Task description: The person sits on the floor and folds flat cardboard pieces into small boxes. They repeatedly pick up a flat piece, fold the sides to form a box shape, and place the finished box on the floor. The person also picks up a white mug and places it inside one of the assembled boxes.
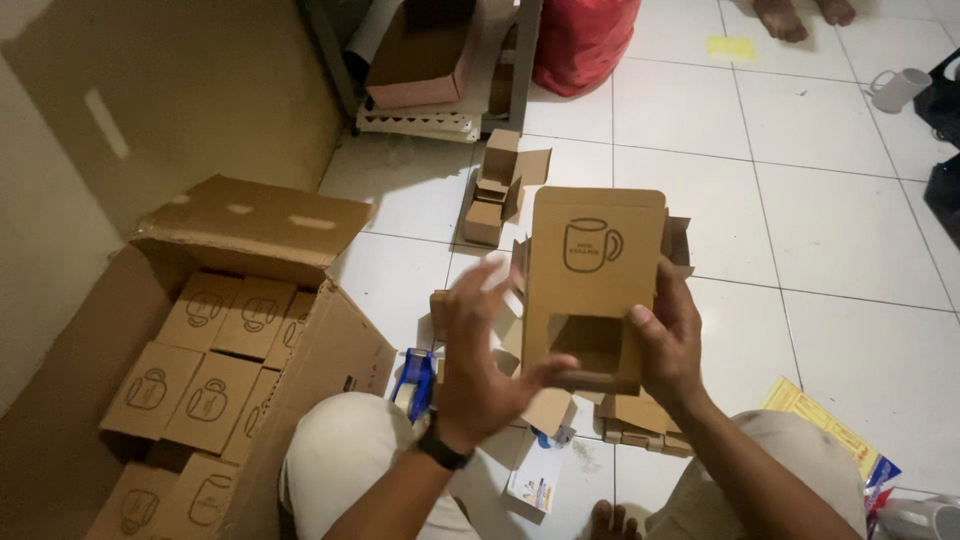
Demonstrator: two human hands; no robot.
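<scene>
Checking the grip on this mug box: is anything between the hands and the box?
Nothing visible. The right hand grips the box at its right edge, and the left hand touches its lower left, with no object between.

Two hands — left [478,350], right [672,345] — on one flat cardboard box blank [592,270]. One big open carton [250,225], about nine small mug boxes [208,400] visible inside. One blue tape dispenser [416,380]. One white mug [897,88]. One red bag [583,40]. Two bare feet [780,18] of another person.
</scene>
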